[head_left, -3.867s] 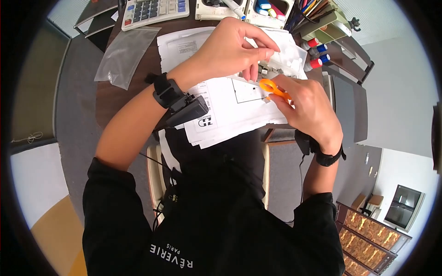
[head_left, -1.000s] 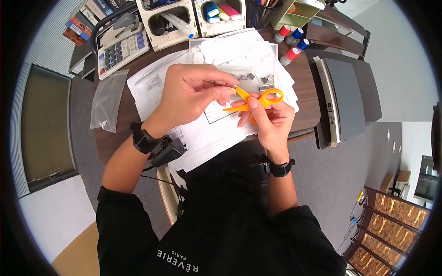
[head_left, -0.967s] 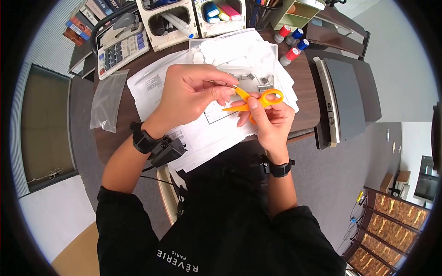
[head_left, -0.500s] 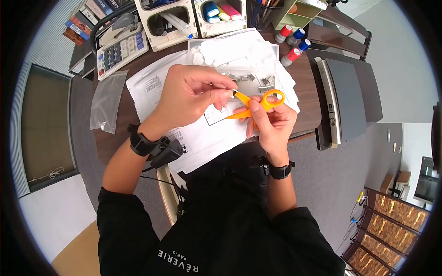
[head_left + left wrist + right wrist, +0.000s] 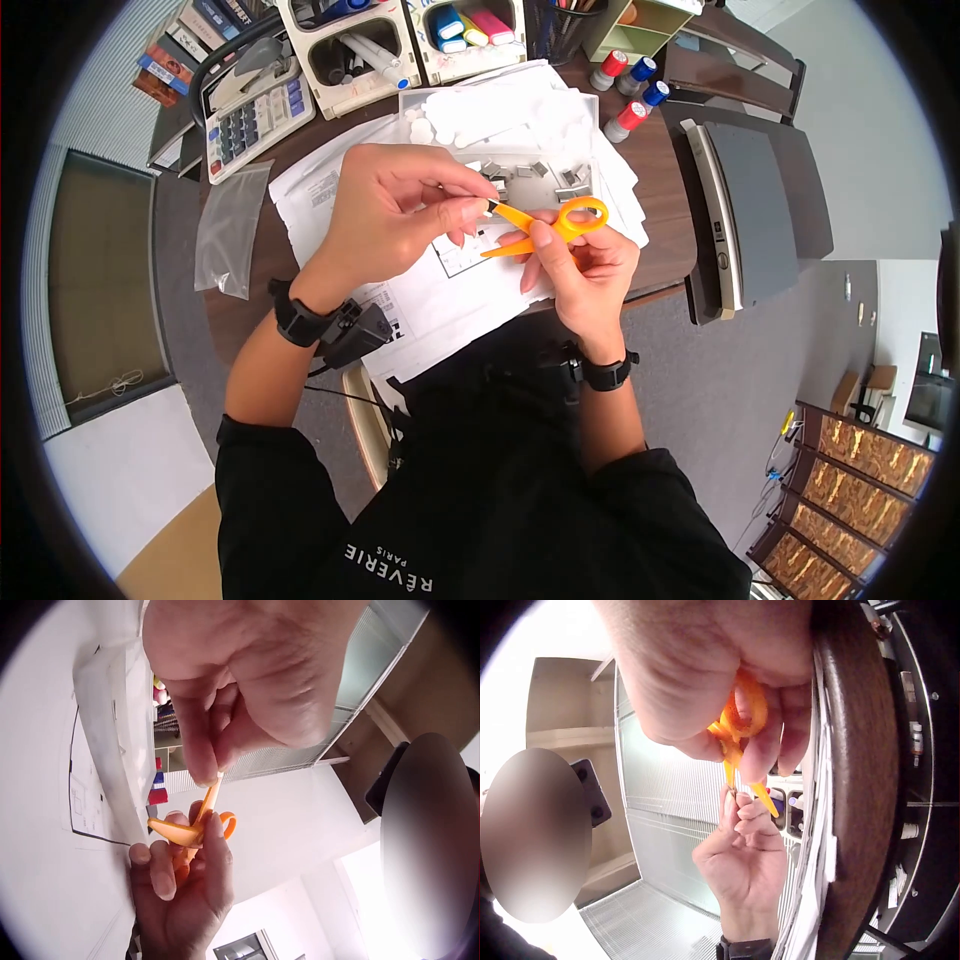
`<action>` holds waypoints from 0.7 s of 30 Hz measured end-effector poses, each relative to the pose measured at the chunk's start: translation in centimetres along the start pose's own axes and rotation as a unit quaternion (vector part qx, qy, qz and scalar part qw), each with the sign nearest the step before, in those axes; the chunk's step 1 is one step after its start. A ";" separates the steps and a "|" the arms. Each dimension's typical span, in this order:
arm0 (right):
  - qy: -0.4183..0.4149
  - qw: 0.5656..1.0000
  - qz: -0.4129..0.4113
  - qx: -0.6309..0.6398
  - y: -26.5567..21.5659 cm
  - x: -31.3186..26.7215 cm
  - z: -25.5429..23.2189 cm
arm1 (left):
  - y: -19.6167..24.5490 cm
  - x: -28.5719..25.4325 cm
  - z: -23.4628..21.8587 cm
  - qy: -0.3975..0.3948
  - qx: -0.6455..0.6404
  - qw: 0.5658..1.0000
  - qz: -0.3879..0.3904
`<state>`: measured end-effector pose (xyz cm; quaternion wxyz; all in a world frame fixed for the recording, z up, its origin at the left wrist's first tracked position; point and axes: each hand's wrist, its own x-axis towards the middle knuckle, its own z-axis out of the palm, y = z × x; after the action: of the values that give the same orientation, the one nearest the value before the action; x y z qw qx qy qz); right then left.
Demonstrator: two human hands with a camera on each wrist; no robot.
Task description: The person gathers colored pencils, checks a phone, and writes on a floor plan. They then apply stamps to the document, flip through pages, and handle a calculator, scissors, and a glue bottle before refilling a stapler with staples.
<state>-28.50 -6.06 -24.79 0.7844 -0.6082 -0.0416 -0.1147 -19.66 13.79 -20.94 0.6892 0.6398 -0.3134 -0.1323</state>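
Note:
My right hand (image 5: 590,280) holds orange scissors (image 5: 515,219) by the handle, thumb pressed on top near the pivot; one finger loop sticks up. The blades stand apart and point left. With thumb and forefinger, my left hand (image 5: 385,215) pinches a small black-and-white piece (image 5: 490,207) right at the tip of the upper blade. I cannot tell what kind of piece it is. In the left wrist view the fingertips meet that blade tip, with the second scissors blade (image 5: 171,829) free. Beyond the hands, a clear plastic tray (image 5: 596,168) holds several small silver metal pieces (image 5: 572,194).
Printed paper sheets (image 5: 460,315) lie under the hands. Around the desk stand a calculator (image 5: 250,130), pen organisers (image 5: 365,90), red- and blue-capped bottles (image 5: 618,122) and a dark grey machine (image 5: 755,215). A plastic bag (image 5: 228,240) lies on the left.
From 3.9 to 1.0 seconds ago, the scissors turned blades-left and were brought to the left hand's fingertips. Since then both hands shifted slightly left in view, and the black-and-white piece became visible.

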 end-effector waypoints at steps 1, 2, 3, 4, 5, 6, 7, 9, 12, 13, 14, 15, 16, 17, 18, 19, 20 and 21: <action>0.011 1.000 -0.019 0.021 0.2 0.0 0.2 | 0.2 0.0 -0.1 -0.001 0.001 1.000 0.001; 0.012 0.999 -0.021 0.021 0.2 0.1 0.0 | 0.4 0.1 -0.3 0.033 -0.002 0.999 -0.011; 0.011 0.999 -0.010 0.033 0.0 0.1 -0.3 | 0.5 0.2 -0.5 0.067 -0.006 0.998 -0.022; 0.010 0.999 0.001 0.046 -0.1 0.2 -0.5 | 0.4 0.3 -0.5 0.065 -0.006 0.998 -0.021; 0.011 0.999 0.000 0.046 -0.1 0.2 -0.5 | 0.1 0.4 -0.6 0.074 -0.020 0.997 -0.008; 0.009 0.999 -0.009 0.045 -0.1 0.2 -0.4 | 0.0 0.5 -0.8 0.084 -0.034 0.996 0.005; 0.005 0.999 -0.016 0.044 0.0 0.2 -0.3 | 0.0 0.6 -0.8 0.086 -0.033 0.996 0.005; 0.009 0.999 -0.017 0.051 0.5 0.0 -0.5 | 0.0 0.6 -0.6 0.060 -0.033 0.998 -0.014; 0.021 0.998 -0.028 0.059 0.5 0.1 -0.6 | 0.4 0.9 -0.7 0.062 -0.023 0.998 0.012; 0.024 0.997 -0.037 0.061 0.4 0.3 -0.6 | 0.4 0.9 -0.9 0.063 -0.020 0.998 0.013; -0.004 0.996 -0.046 0.082 0.9 0.3 -1.0 | 0.3 1.0 -1.0 0.077 -0.028 0.996 0.026; -0.004 0.995 -0.048 0.085 0.9 0.4 -1.0 | 0.2 1.1 -1.2 0.089 -0.035 0.995 0.039; -0.019 0.994 -0.069 0.087 0.8 0.5 -0.8 | -0.1 1.1 -1.6 0.088 -0.031 0.995 0.040; -0.033 0.991 -0.091 0.089 0.7 0.5 -0.8 | -0.4 1.1 -2.0 0.094 0.016 0.995 0.036; -0.054 0.992 -0.077 0.082 0.6 0.4 -1.1 | -0.4 1.2 -2.2 0.101 0.062 0.992 0.032; -0.052 0.992 -0.080 0.086 0.6 0.3 -1.2 | -0.2 1.3 -2.5 0.098 0.067 0.992 0.033; -0.049 0.991 -0.085 0.086 0.6 0.3 -1.1 | 0.1 1.4 -2.7 0.078 0.169 0.981 0.053; -0.046 0.991 -0.089 0.087 0.8 0.3 -1.1 | 0.4 1.4 -2.9 0.059 0.269 0.959 0.073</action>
<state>-28.13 -6.98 -25.74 0.8183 -0.5359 -0.1417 -0.1521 -16.94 15.33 -20.17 0.5169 0.7834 -0.3420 0.0452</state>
